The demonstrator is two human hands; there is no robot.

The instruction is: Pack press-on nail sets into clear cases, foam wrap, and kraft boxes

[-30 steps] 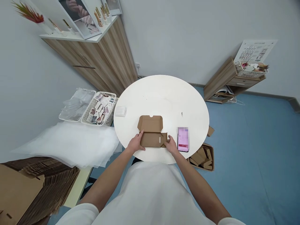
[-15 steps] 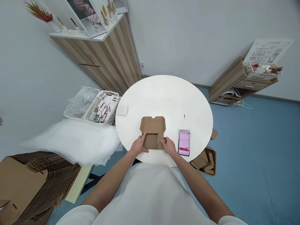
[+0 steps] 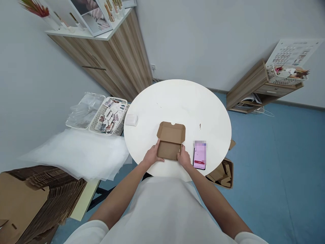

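Note:
A small brown cardboard box (image 3: 168, 150) lies on the round white table (image 3: 185, 101), its lid folded back away from me and its inside bare. My left hand (image 3: 152, 155) grips the box's left wall, thumb along the top edge and fingers outside. At the opposite end, my right hand (image 3: 183, 157) is closed on the right wall, fingers at its upper edge. Just right of that hand lies a phone (image 3: 199, 156) with a lit pink screen.
A small white stack (image 3: 131, 119) sits at the table's left edge. Beyond it stand a basket of printed cards (image 3: 111, 115), white sheets (image 3: 81, 152) and flattened cardboard (image 3: 22, 196). A carton of cardboard pieces (image 3: 222, 174) is on the floor at right.
The right end flap, which lay over the box's inside, now stands up as a wall. The box has shifted slightly right and turned a little, with both hands following.

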